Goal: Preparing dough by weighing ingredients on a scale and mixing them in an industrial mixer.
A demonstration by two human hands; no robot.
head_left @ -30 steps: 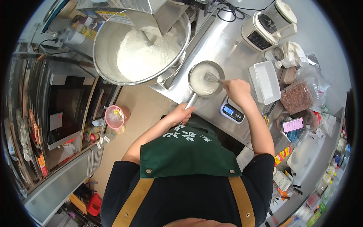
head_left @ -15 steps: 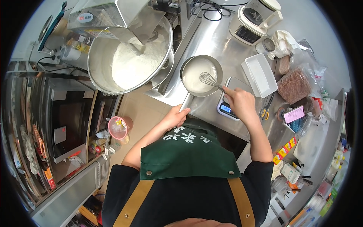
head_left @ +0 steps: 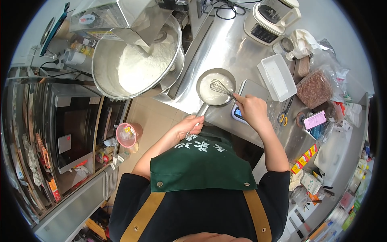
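My left hand (head_left: 188,128) is closed round the long handle of a steel saucepan (head_left: 201,79) holding white, milky liquid (head_left: 209,96). My right hand (head_left: 251,111) grips a wire whisk (head_left: 218,87), whose loops are in the pan. Just right of the pan, a digital kitchen scale (head_left: 249,86) sits on the steel counter (head_left: 209,44), its display partly behind my right hand. A white plastic container (head_left: 278,78) lies beyond the scale. At the upper left, a large mixer bowl (head_left: 105,70) holds white powder (head_left: 135,70) beneath the mixer.
A white blender (head_left: 264,28) stands at the back. Scissors (head_left: 284,119), a phone (head_left: 315,120) and a bag of reddish granules (head_left: 314,90) crowd the right side. An oven (head_left: 72,125) and a pink bucket (head_left: 127,135) are on the left, below counter level.
The whisk has shifted within the pan. The pan has moved slightly down and right since half a second ago, with both hands still holding on. The surroundings shifted in view as the camera moved.
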